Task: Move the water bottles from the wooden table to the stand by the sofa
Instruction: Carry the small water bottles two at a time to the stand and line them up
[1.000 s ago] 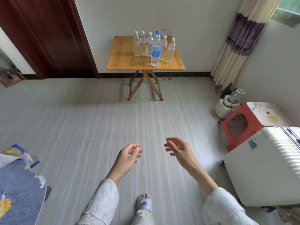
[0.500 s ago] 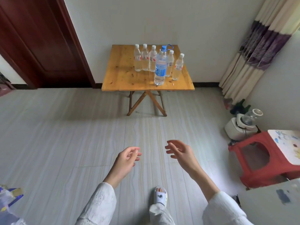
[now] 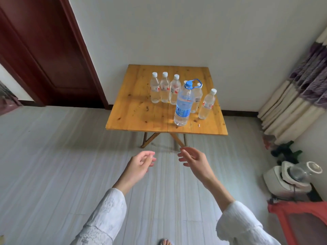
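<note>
A wooden folding table (image 3: 134, 117) stands against the white wall ahead. On it stand several small clear water bottles with white caps (image 3: 155, 89), and in front of them a larger bottle with a blue label, blue cap and carry loop (image 3: 183, 105). One small bottle (image 3: 207, 104) stands furthest right. My left hand (image 3: 139, 165) and my right hand (image 3: 194, 160) hang in the air below the table's front edge, both empty with fingers loosely curled and apart. The stand and sofa are out of view.
A dark red door (image 3: 44, 50) fills the left. A striped curtain (image 3: 300, 89) hangs at the right. A white appliance with a clear jug (image 3: 292, 177) and a red stool (image 3: 300, 221) sit on the floor at the right.
The view has come closer to the table, which is larger and nearer now. Both hands stay empty and have risen toward the table's front edge. The white case at right has left the view.
</note>
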The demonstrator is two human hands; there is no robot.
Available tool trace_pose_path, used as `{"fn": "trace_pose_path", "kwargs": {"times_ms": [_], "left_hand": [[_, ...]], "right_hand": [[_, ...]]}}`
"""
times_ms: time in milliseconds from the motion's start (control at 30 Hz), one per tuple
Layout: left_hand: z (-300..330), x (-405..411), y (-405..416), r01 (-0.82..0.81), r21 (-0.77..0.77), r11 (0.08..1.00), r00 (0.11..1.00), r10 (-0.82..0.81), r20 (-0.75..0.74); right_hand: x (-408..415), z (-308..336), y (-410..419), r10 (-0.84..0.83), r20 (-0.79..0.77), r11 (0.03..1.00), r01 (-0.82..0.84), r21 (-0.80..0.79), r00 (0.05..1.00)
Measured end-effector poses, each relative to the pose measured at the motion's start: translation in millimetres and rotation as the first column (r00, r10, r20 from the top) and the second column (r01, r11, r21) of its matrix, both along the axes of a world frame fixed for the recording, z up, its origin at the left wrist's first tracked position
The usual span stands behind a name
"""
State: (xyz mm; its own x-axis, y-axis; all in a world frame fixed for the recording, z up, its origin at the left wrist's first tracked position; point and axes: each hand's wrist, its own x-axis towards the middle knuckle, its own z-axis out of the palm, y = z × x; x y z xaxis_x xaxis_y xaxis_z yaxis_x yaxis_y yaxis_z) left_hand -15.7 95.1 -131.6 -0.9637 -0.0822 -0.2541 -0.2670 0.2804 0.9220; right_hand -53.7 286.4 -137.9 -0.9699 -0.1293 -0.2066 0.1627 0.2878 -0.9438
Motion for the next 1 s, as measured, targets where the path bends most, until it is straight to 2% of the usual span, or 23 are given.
{"fn": "trace_pose_path", "kwargs": {"times_ms": [333,633,833,1000], "left_hand": [[-36.8,-140.4,-54.3,-0.009,0.034,0.999,0.997,0.007,0.078],[-39.7,-307.2,-142.4,0.026,0.084,0.996,0.998,-0.032,0.062],[-50.8,-380.2,-158.9,0.04,0.1,0.994,0.996,-0.047,0.071],[-67.9,-426.4,-149.5,0.059,0.028,0.998,0.994,-0.062,0.093]], "right_hand": [[-146.6,-18.6,-52.0,0.037,0.037,0.999,-0.038,0.023,0.999],[-296.6,-31.9,-136.9,-0.017,0.08,0.998,0.012,0.062,0.997],[-366.2,-36.5,-157.7,-0.156,0.053,0.983,0.15,0.105,0.986],[-422.5,-43.1,-157.9,-0.254,-0.024,0.954,0.254,0.157,0.967]]}}
